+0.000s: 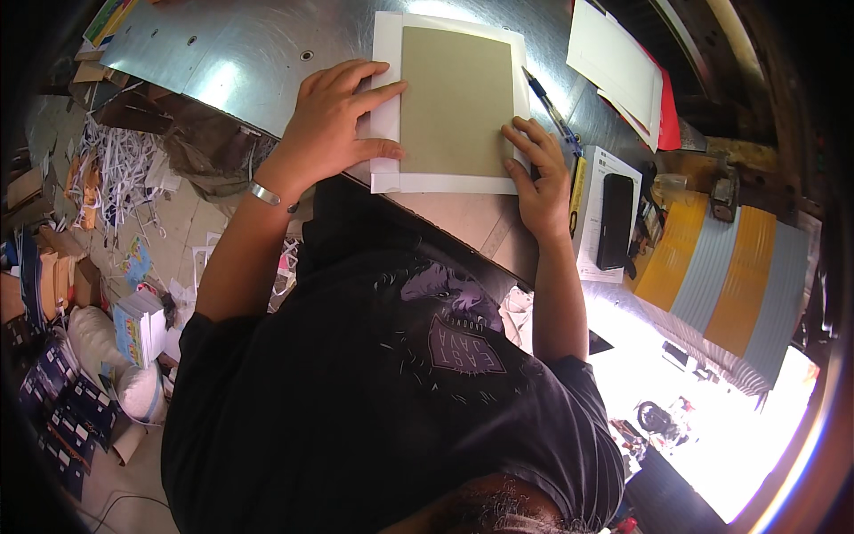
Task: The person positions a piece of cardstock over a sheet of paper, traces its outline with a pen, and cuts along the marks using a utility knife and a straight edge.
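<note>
A greenish-grey board (458,102) lies flat on a larger white sheet (386,107), whose margins show around it on the metal tabletop. My left hand (342,111) rests with spread fingers on the sheet's left margin, its fingertips at the board's left edge. At the right edge of the board, my right hand (541,173) lies with its fingers apart, the tips touching the board and the sheet. Neither hand grips anything. A pen (547,100) lies just beyond the right hand, and a yellow cutter knife (577,194) is beside it.
A black phone (616,221) sits on a white printed box or paper (594,254) to the right. White and red sheets (623,76) lie at the far right. The metal table (240,53) stretches to the left. Shredded paper strips (120,169) and stacked booklets (140,329) are on the floor.
</note>
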Action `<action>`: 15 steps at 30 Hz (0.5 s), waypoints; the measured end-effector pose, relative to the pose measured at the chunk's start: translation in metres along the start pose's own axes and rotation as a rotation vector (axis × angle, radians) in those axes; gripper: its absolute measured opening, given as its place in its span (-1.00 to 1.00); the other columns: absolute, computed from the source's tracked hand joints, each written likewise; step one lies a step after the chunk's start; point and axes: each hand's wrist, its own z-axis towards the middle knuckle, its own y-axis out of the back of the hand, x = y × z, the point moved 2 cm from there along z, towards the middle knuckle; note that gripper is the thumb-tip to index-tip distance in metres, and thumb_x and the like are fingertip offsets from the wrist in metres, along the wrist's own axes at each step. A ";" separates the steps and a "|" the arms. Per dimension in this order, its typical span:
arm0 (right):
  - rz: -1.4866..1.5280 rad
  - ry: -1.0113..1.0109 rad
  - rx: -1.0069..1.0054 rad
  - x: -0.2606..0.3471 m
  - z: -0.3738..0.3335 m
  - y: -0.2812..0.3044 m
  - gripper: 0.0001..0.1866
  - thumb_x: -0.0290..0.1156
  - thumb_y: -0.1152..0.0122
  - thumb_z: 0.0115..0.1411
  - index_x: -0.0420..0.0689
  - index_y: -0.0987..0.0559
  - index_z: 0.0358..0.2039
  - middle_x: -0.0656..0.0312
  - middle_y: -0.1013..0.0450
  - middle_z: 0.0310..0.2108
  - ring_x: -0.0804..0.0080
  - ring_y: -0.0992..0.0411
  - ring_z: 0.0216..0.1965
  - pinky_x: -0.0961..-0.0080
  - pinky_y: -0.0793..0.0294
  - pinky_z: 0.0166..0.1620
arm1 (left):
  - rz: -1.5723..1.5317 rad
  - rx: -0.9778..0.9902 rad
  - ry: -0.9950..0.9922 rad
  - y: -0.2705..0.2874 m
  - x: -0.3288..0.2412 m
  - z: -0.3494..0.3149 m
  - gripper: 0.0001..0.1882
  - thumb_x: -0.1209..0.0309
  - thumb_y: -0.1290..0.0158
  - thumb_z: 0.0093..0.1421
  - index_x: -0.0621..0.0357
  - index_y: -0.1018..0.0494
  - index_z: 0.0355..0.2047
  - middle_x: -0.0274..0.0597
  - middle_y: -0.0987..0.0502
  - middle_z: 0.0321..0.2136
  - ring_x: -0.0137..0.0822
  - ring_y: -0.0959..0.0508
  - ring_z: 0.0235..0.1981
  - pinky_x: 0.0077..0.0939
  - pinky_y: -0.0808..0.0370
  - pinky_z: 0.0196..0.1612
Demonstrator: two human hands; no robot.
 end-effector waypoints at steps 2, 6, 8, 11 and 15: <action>0.000 0.002 -0.004 0.000 0.000 0.000 -0.48 -0.62 -0.38 0.13 -0.06 -0.71 0.14 0.08 -0.55 0.24 -0.08 -0.41 0.35 0.09 -0.34 0.40 | 0.010 -0.001 0.002 -0.001 0.000 0.000 -0.11 -0.18 -0.43 -0.01 -0.13 -0.56 0.31 -0.17 -0.42 0.36 -0.08 -0.32 0.44 0.01 -0.12 0.47; -0.004 0.008 0.003 0.001 0.001 0.001 -0.49 -0.61 -0.39 0.14 -0.05 -0.71 0.14 0.07 -0.55 0.24 -0.09 -0.41 0.35 0.08 -0.33 0.40 | -0.002 0.003 0.005 0.000 0.001 0.000 -0.11 -0.18 -0.43 -0.01 -0.13 -0.56 0.31 -0.17 -0.42 0.36 -0.08 -0.33 0.44 0.01 -0.12 0.47; -0.007 0.006 0.005 0.001 0.000 0.001 -0.49 -0.61 -0.39 0.14 -0.05 -0.71 0.14 0.07 -0.54 0.24 -0.09 -0.41 0.35 0.07 -0.32 0.41 | -0.003 0.000 0.005 -0.001 0.001 0.000 -0.12 -0.18 -0.44 -0.01 -0.13 -0.57 0.31 -0.17 -0.42 0.36 -0.08 -0.33 0.44 0.01 -0.13 0.47; -0.008 0.006 0.003 0.002 0.000 0.000 -0.48 -0.62 -0.38 0.13 -0.06 -0.71 0.14 0.07 -0.55 0.25 -0.11 -0.41 0.35 0.06 -0.30 0.42 | 0.004 -0.004 0.005 0.000 0.001 0.000 -0.12 -0.16 -0.45 -0.02 -0.13 -0.57 0.30 -0.16 -0.43 0.35 -0.08 -0.34 0.43 0.00 -0.14 0.46; 0.021 0.005 0.002 0.000 0.000 0.001 -0.47 -0.64 -0.34 0.13 -0.05 -0.71 0.14 0.06 -0.55 0.24 -0.12 -0.41 0.36 0.04 -0.28 0.43 | -0.014 -0.013 0.007 0.001 -0.001 0.001 -0.13 -0.09 -0.47 -0.02 -0.13 -0.57 0.31 -0.16 -0.44 0.34 -0.07 -0.35 0.42 0.00 -0.16 0.45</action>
